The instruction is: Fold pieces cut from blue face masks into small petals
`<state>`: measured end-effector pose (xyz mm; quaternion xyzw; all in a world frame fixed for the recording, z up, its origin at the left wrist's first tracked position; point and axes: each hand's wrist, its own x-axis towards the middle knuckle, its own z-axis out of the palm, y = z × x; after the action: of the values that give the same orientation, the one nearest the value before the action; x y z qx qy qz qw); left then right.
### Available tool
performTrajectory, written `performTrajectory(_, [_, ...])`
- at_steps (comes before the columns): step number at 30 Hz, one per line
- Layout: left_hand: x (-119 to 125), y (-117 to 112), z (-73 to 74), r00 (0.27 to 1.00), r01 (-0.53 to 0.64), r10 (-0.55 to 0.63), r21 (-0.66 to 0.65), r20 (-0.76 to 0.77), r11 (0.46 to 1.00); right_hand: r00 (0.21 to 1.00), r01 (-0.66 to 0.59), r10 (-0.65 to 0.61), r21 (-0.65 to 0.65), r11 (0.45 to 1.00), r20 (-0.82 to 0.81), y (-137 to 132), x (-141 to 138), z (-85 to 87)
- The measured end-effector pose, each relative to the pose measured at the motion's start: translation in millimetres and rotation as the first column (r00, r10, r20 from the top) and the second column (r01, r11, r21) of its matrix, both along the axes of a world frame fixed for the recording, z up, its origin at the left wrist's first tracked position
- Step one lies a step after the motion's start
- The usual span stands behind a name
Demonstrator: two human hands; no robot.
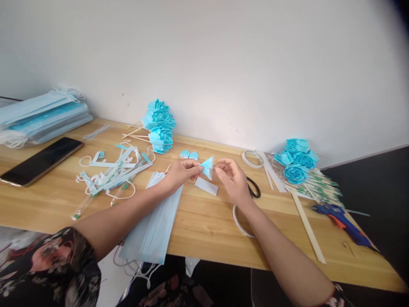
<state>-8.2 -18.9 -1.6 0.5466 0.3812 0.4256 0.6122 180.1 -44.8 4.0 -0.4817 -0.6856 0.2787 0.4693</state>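
Observation:
Above the middle of the table, my left hand pinches the pointed end of a small blue triangle of folded mask fabric. My right hand has its thumb and forefinger closed at the triangle's wide, pale edge. Below it lies a small white rectangular piece. Two cut blue petal pieces rest just behind my left hand. A flat blue face mask lies under my left forearm and hangs over the front edge. Black-handled scissors are partly hidden behind my right hand.
Blue fabric flowers on sticks stand left of centre, more flowers at right. Mask scraps, a phone and stacked masks lie left. Tape rolls, a wooden strip and a blue glue gun lie right.

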Motion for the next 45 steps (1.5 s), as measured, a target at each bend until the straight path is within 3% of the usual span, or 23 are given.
performTrajectory(7, [0.7,-1.6,1.0,1.0,-0.007,0.007,0.012,0.029,1.0,0.983,-0.023,0.007,0.084,0.996,0.183,1.2,-4.4,-2.6])
performTrajectory(27, [2.0,-4.6,6.6,0.995,-0.004,0.0,-0.036,-0.096,0.999,0.987,0.061,-0.07,0.069,0.996,0.143,-0.4,-6.3,0.7])
performTrajectory(31, [2.1,-5.5,5.8,0.985,-0.015,0.017,0.01,-0.174,1.0,0.994,0.061,-0.061,0.003,0.998,0.093,1.2,-5.8,-2.5])
performTrajectory(37, [1.9,-3.8,-0.1,0.981,-0.039,0.044,0.033,-0.189,0.999,0.979,-0.08,0.034,-0.224,0.971,-0.2,5.5,-3.6,-7.3])
performTrajectory(45, [3.1,-4.8,0.3,0.978,-0.044,0.047,0.021,-0.202,0.999,0.986,-0.129,0.104,-0.204,0.97,-0.129,2.1,-3.0,-0.4])
